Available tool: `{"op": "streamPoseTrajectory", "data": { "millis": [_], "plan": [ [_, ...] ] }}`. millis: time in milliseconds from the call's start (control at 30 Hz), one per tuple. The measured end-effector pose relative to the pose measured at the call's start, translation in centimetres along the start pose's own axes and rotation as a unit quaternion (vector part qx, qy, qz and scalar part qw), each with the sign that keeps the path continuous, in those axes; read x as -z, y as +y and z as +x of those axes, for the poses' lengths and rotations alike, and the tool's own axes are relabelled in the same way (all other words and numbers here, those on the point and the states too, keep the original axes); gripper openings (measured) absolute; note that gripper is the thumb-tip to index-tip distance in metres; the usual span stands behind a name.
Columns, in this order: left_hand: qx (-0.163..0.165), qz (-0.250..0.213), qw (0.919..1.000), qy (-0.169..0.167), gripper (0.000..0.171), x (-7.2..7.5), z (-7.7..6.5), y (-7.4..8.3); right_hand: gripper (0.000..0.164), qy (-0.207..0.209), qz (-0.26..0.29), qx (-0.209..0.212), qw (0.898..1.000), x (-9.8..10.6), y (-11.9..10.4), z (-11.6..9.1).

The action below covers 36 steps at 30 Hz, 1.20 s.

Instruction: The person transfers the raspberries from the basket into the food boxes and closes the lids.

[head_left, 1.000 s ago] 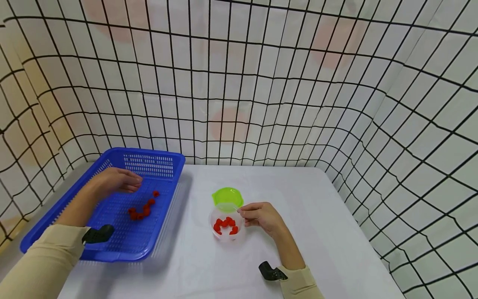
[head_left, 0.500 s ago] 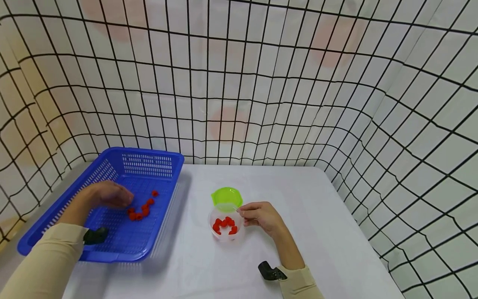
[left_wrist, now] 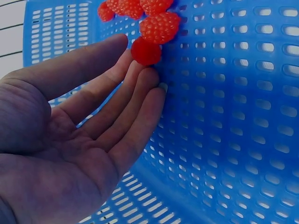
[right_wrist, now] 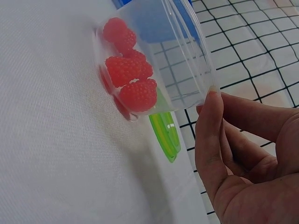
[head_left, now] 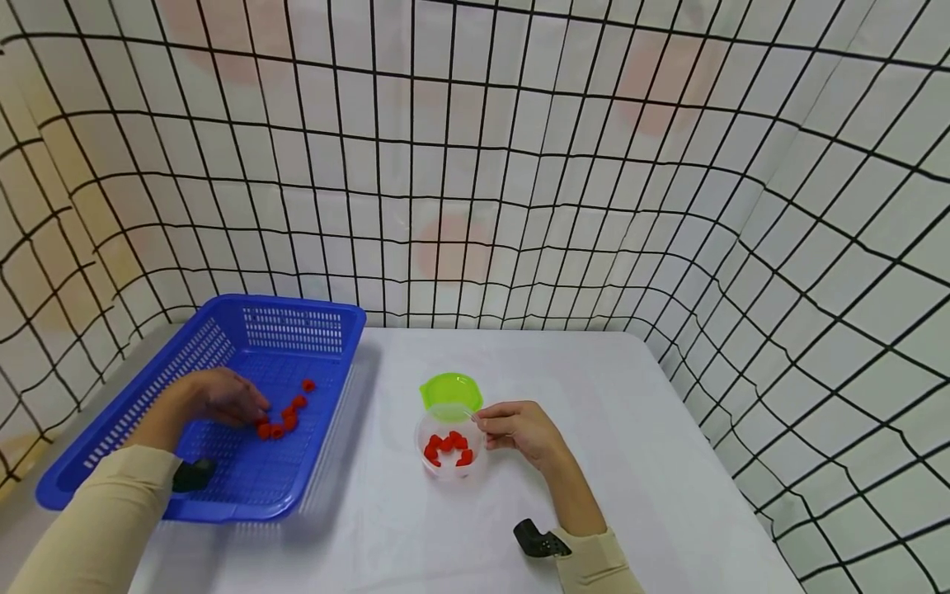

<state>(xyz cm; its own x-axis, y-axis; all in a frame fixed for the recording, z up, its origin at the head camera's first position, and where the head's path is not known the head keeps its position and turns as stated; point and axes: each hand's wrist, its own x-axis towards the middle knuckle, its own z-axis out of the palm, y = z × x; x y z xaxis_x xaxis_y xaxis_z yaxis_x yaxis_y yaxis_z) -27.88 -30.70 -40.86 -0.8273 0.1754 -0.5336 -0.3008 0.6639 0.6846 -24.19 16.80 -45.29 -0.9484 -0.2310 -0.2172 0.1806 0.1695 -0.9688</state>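
Note:
My left hand (head_left: 226,398) is down inside the blue basket (head_left: 223,510), at the near end of a curved row of raspberries (head_left: 289,418). In the left wrist view its fingertips reach the nearest raspberry (left_wrist: 146,51), and the thumb stands just to one side with a small gap. Between finger and thumb, my right hand (head_left: 523,431) pinches the rim of a clear plastic cup (right_wrist: 182,88) standing on the table. Several raspberries (right_wrist: 139,95) lie in the bottom of that cup.
A bright green lid (head_left: 454,389) lies just behind the cup on the white-covered table (head_left: 594,396). Black netting (head_left: 475,173) over white sheeting encloses the back and both sides. The basket takes up the table's left part.
My left hand has come down and slightly left inside the basket, onto the near end of the raspberry row. The right hand and the cup have stayed in place.

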Motion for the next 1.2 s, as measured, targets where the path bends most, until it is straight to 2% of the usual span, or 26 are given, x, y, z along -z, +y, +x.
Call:
{"op": "streamPoseTrajectory", "data": {
  "millis": [233, 733, 1000, 1200],
  "plan": [
    [0.010, 0.017, 0.9998, 0.007, 0.021, -0.36, -0.31, 0.31, 0.027, -0.013, 0.013, 0.012, 1.000, 0.16, 0.06, -0.08],
    [0.026, 0.026, 0.9992, 0.018, 0.018, -0.59, -0.19, 0.67, 0.027, -0.008, 0.004, 0.011, 1.000, 0.12, -0.03, -0.19],
    [0.019, 0.014, 0.9997, -0.005, 0.020, -0.53, 0.04, 0.44, 0.027, -0.008, 0.003, 0.008, 1.000, 0.09, -0.06, -0.09],
    [0.020, 0.001, 0.9998, -0.008, 0.019, -0.55, 0.02, 0.40, 0.027, -0.009, 0.007, 0.008, 1.000, 0.07, -0.11, -0.14]
  ]
}}
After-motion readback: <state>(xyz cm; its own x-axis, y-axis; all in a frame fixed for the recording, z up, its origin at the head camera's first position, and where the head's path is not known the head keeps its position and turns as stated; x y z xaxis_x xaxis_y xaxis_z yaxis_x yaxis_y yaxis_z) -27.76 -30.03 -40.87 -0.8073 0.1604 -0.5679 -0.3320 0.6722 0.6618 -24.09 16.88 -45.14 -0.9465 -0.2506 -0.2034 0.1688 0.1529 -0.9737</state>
